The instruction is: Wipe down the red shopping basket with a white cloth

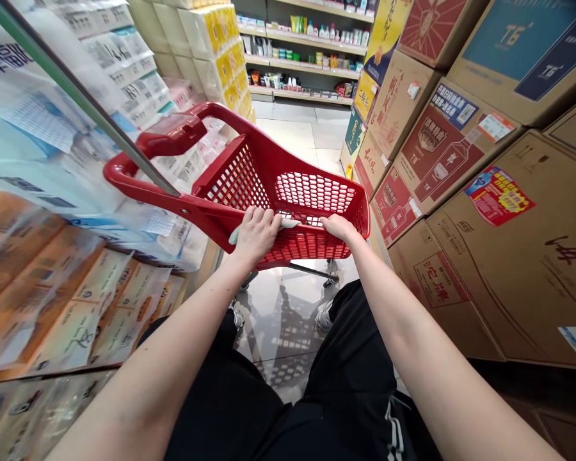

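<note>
A red plastic shopping cart (312, 166) stands sideways in front of me, its handle (173, 131) at the left. My left hand (258, 232) is closed over the near rim of the basket with a pale cloth (288, 223) under it. The cloth pokes out on both sides of that hand. Farther right along the same rim, my right hand (338, 226) is wrapped over the edge; its fingertips are hidden inside the basket. The basket's perforated walls are visible, and I see no goods in it.
Stacked cardboard cartons (461, 141) line the right side. Plastic-wrapped paper packs (120, 64) and orange packs (52, 275) crowd the left. A slanted metal pole (91, 102) crosses the cart's handle. Shelves of toiletries (312, 51) close the far end of the tiled aisle.
</note>
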The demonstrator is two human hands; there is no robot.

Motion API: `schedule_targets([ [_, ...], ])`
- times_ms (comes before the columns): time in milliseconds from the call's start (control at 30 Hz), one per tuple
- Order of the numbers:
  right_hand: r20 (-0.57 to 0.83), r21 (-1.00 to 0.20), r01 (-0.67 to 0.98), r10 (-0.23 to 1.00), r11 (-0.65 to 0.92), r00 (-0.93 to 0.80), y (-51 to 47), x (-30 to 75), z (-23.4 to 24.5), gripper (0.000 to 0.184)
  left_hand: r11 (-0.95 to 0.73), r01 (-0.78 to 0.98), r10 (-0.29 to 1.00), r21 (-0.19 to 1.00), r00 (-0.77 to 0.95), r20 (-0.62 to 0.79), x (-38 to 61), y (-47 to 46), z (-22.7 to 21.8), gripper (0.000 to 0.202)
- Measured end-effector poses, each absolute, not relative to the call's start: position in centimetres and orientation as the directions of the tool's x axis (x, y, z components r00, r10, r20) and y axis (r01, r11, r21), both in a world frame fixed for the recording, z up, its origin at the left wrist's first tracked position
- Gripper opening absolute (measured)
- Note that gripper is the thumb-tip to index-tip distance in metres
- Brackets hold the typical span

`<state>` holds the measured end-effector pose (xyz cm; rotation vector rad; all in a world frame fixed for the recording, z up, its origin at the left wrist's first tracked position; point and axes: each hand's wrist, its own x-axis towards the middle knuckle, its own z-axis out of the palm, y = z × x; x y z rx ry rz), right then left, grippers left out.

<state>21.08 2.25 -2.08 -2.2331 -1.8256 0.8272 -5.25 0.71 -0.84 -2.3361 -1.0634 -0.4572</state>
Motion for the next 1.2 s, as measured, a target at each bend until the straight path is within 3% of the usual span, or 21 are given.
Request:
schedule_targets([
  [567, -0.298, -0.514, 0.833, 0.953, -0.204, 0.050, 1.1, 21.0, -0.3, 0.041, -0.740, 0.606, 0.482, -0.292, 0.780, 0.399, -3.5, 1.1, -0.5, 0.029],
  [900, -0.271, -0.556, 0.803, 0.960, -0.214, 0.068, 1.1, 20.2, -0.6, 0.040, -0.673, 0.664, 0.549, -0.326, 0.744, 0.382, -10.9, 2.2, 2.2, 0.027],
  [1200, -0.282, -0.505, 0.837, 0.957, -0.209, 0.069, 1.1, 20.9, -0.4, 0.045, -0.640, 0.650, 0.557, -0.411, 0.760, 0.335, -9.9, 2.6, 2.6, 0.025],
])
